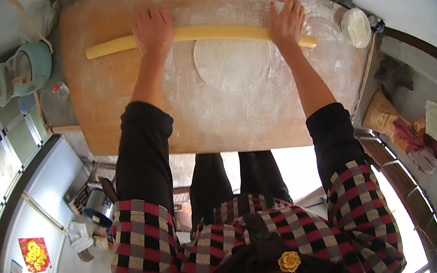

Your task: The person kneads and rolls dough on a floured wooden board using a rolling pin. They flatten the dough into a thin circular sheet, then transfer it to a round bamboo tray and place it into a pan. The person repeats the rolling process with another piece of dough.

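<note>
A long, pale-yellow rolling pin [227,31] lies across a large floured wooden board [118,96]. My left hand [154,31] rests palm down over the pin, left of its middle, with the fingers reaching past its far side. Near the pin's right end, my right hand [287,18] lies on it by the heel of the palm, fingers spread and not wrapped around it. Between my hands, a thin round sheet of dough [232,63] is flat on the board. The pin covers the dough's far edge.
A round white container [356,28] stands at the board's right edge. To the left are a pale-green kettle-like appliance [31,63] and a small red-topped jar [61,90]. A paper sack [382,112] sits at the right. A white refrigerator [52,197] stands at the lower left.
</note>
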Demonstrator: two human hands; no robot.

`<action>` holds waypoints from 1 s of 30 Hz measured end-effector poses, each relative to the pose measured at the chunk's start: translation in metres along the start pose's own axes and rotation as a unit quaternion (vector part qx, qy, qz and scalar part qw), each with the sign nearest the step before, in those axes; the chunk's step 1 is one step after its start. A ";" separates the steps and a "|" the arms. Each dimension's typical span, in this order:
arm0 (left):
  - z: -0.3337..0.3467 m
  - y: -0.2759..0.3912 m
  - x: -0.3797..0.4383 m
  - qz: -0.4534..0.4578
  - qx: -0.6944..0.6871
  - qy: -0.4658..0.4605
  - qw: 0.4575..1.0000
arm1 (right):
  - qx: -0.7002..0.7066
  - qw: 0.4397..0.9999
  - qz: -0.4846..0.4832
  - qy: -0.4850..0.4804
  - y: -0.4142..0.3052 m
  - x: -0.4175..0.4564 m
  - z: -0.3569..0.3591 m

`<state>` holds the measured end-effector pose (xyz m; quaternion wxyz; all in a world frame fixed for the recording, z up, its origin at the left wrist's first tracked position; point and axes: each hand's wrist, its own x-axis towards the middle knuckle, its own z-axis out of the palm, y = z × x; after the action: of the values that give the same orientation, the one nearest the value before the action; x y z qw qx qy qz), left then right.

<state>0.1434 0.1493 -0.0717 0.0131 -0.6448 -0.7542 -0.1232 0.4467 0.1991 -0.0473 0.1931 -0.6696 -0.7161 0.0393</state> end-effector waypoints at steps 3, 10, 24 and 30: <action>-0.012 0.004 -0.096 0.026 -0.004 -0.054 0.998 | -0.037 0.990 0.023 -0.133 0.014 -0.094 -0.017; -0.022 0.009 -0.107 0.049 -0.015 -0.004 0.999 | -0.060 0.994 -0.081 -0.044 0.031 -0.107 -0.002; -0.035 0.015 -0.164 0.007 -0.055 -0.087 0.995 | -0.039 0.993 -0.060 -0.099 0.026 -0.164 -0.031; -0.014 0.010 -0.007 -0.075 -0.055 -0.009 0.996 | 0.022 0.997 -0.068 0.013 0.009 -0.002 0.003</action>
<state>0.1526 0.1407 -0.0581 -0.0391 -0.5871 -0.7927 -0.1594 0.4540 0.1985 -0.0534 0.2192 -0.6154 -0.7564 0.0327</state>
